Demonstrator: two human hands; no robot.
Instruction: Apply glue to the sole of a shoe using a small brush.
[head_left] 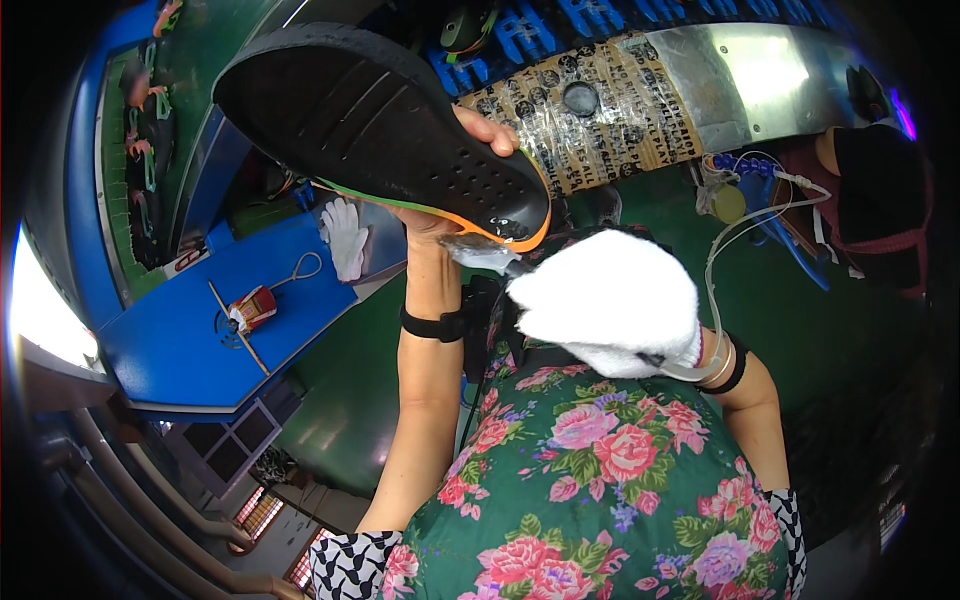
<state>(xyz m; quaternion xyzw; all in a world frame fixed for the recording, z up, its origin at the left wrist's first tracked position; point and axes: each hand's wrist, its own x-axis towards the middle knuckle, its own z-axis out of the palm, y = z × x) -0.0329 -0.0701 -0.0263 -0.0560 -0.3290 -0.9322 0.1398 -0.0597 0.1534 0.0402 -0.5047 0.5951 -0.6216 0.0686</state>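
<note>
My left hand (488, 130) holds up a large black shoe sole (390, 125), its fingers wrapped round the far edge. Slots and small holes mark the sole's face, and a green and orange band runs along its rim. A wet, shiny patch shows at the end nearest me. My right hand (612, 305), in a white fluffy glove, is closed on a brush (482, 254). The pale bristles touch or nearly touch the orange rim; I cannot tell which. A clear tube (715, 250) runs to the right wrist. The glove hides the right fingers.
On the blue table (170, 340) at left lie white gloves (345, 238) and a red tub (254, 309) with a stick across it. Ahead are a taped cardboard-covered surface (620, 125), a metal plate (760, 80) and blue racks (525, 35). Another person (880, 190) is at far right.
</note>
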